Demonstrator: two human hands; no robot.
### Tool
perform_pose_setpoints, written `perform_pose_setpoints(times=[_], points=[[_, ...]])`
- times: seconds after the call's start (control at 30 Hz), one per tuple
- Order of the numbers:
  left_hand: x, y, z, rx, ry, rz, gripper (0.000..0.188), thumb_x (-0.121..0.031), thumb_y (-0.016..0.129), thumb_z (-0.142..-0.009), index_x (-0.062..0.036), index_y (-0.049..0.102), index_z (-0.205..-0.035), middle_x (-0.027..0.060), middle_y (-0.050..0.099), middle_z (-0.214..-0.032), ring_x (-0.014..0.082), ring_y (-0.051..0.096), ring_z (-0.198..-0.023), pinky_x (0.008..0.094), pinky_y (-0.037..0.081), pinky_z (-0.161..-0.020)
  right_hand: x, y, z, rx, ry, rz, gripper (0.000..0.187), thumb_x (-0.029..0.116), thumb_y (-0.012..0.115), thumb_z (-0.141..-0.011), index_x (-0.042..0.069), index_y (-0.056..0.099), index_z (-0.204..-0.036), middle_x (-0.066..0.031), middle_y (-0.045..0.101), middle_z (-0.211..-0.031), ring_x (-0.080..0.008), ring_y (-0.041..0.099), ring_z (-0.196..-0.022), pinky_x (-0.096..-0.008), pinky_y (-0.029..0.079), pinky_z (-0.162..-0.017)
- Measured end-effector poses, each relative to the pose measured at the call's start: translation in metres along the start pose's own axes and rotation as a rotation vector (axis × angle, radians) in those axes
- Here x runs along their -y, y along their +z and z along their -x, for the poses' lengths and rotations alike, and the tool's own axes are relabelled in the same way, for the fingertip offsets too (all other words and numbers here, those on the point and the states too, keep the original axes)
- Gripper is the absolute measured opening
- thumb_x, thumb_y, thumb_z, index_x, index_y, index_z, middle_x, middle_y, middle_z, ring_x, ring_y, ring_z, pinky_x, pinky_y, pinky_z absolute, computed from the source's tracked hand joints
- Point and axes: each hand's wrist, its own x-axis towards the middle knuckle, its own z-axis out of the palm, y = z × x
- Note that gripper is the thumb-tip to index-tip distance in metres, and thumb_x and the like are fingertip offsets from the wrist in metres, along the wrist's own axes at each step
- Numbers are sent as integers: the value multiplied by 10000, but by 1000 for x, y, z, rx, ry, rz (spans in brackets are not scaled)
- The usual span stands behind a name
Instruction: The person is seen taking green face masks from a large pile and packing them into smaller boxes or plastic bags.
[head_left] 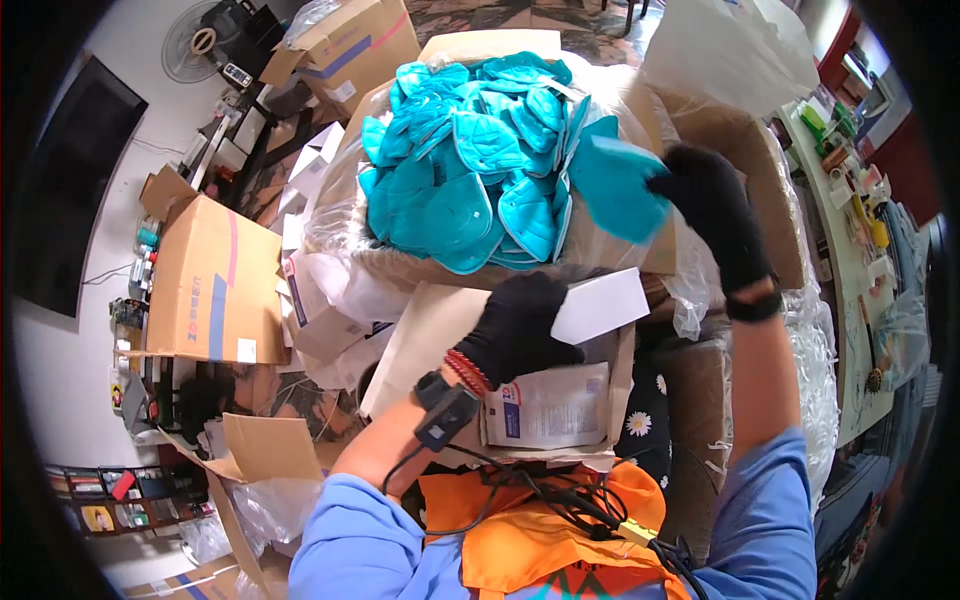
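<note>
My right hand, in a black glove, pinches a teal cloth pad by its right edge. The pad is blurred and hangs just right of a heap of similar rounded, stitched teal pads. The heap fills a plastic-lined carton in front of me. Nearer to me, my left hand, also gloved in black, closes on a white card piece; its fingertips are partly hidden. Below it, a shallow open box holds a printed white packet.
Large brown cartons stand at the left and far left back. An open carton sits at lower left. A white plastic bag rises at the back right, beside a cluttered counter. Black cables cross my orange apron.
</note>
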Motion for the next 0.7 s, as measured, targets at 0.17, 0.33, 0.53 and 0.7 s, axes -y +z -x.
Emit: perform_pose_setpoints(times=[0.17, 0.33, 0.53, 0.7], points=[[5, 18, 17, -143, -26, -24, 618, -493, 735, -691, -13, 615, -1061, 198, 614, -952, 363, 599, -928, 445, 474, -814, 13, 57, -39, -82, 174, -293, 629, 310, 805, -695, -33, 570, -1167, -188, 645, -1004, -317, 628, -882, -373, 496, -784], [11, 7, 14, -46, -104, 105, 609, -486, 646, -787, 3, 580, -1144, 231, 616, -1045, 378, 591, -1005, 460, 458, -877, -84, 117, -1, -327, 416, -383, 529, 266, 813, -646, -32, 647, -1051, -151, 683, -904, -315, 654, -816, -351, 507, -788], [29, 11, 16, -144, -196, 286, 494, -469, 611, -854, -20, 644, -1057, 209, 639, -1034, 369, 604, -997, 451, 470, -881, -49, 143, 19, 302, 672, -1007, 368, 261, 781, -711, 72, 715, -1019, -23, 610, -690, -147, 546, -582, -288, 430, -547], [76, 19, 52, -578, -101, 208, 239, -179, 632, -838, -22, 667, -1014, 165, 662, -1004, 314, 630, -982, 384, 501, -856, -41, 146, 5, 566, -68, -124, 249, 293, 716, -789, 59, 733, -873, -64, 604, -631, -201, 616, -643, -301, 468, -619]])
